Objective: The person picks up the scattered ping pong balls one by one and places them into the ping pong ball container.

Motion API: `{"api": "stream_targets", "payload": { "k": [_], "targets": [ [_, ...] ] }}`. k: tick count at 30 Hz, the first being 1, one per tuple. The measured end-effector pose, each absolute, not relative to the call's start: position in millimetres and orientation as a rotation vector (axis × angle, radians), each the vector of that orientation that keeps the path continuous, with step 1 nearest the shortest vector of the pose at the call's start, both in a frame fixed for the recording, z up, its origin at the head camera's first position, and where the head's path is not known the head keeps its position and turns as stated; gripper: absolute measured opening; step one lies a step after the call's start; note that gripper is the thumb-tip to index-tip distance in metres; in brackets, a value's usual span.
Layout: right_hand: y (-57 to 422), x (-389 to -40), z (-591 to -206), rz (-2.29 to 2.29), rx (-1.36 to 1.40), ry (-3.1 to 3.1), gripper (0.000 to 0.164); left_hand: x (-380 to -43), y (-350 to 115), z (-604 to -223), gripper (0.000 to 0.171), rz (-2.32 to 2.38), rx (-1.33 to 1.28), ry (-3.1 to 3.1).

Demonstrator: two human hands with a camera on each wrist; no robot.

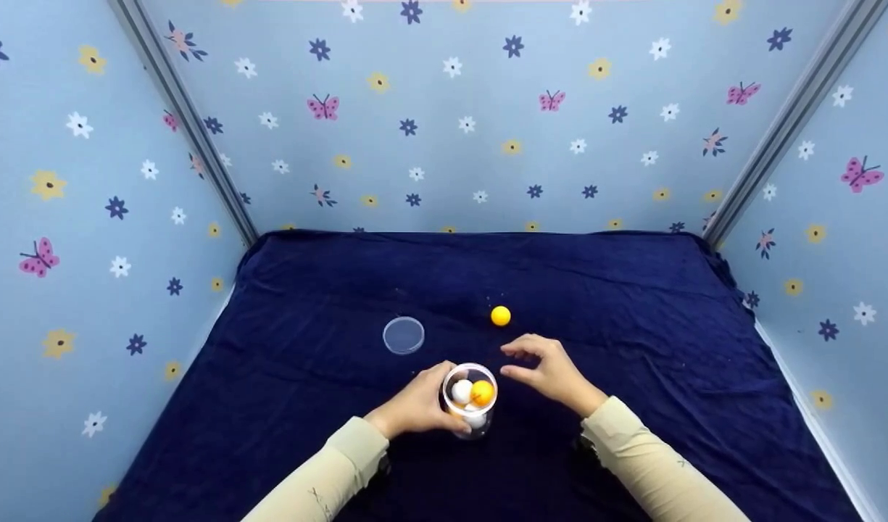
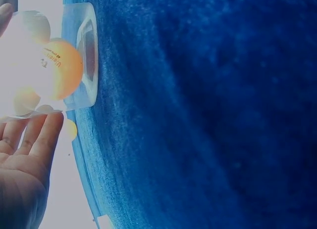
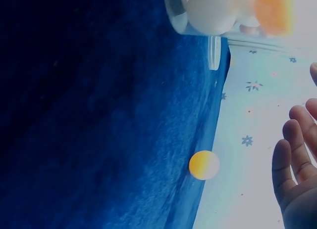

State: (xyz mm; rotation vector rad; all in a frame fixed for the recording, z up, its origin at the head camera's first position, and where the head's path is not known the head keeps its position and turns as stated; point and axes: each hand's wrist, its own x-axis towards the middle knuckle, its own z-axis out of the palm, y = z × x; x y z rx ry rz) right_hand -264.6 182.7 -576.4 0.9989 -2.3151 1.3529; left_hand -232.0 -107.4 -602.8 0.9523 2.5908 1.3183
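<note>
A clear plastic jar [image 1: 470, 424] stands upright with its mouth open, several white and orange ping-pong balls [image 1: 481, 394] inside it. My left hand [image 1: 418, 402] grips the jar from the left, thumb on the near side and fingers round the far side. In the left wrist view, its fingers [image 2: 45, 135] lie along the wall by an orange ball [image 2: 67, 68]. To the right of the jar, my right hand [image 1: 549, 367] hovers with fingers and thumb apart, holding nothing. Just beyond it, a single orange-yellow ping-pong ball [image 1: 500, 316] sits on the cloth.
A round clear lid [image 1: 404, 336] lies flat on the cloth, beyond the jar and to its left. Dark blue cloth [image 1: 328, 304] covers the table. Blue flowered panels [image 1: 444, 130] with grey metal posts [image 1: 784, 109] enclose the back and both sides.
</note>
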Motion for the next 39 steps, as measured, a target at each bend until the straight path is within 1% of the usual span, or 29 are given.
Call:
{"api": "stream_targets", "payload": {
  "k": [7,15,23,28,39],
  "targets": [
    [188,-269,-583,1.365,0.961,-2.346,0.028,-232,-107,-603,0.087,1.313,0.959,2.596],
    [193,-275,-591,1.354,0.900,-2.415,0.030,-232,-106,-602,0.088,1.318,0.954,2.592],
    [196,-281,-590,1.351,0.862,-2.485,0.033,-231,-106,-602,0.086,1.330,0.958,2.590],
    [196,-285,-591,1.338,0.846,-2.493,0.034,-231,-107,-603,0.088,1.321,0.948,2.595],
    [196,-292,-599,1.342,0.763,-2.529,0.044,-231,-107,-603,0.086,1.339,0.942,2.582]
  ]
}}
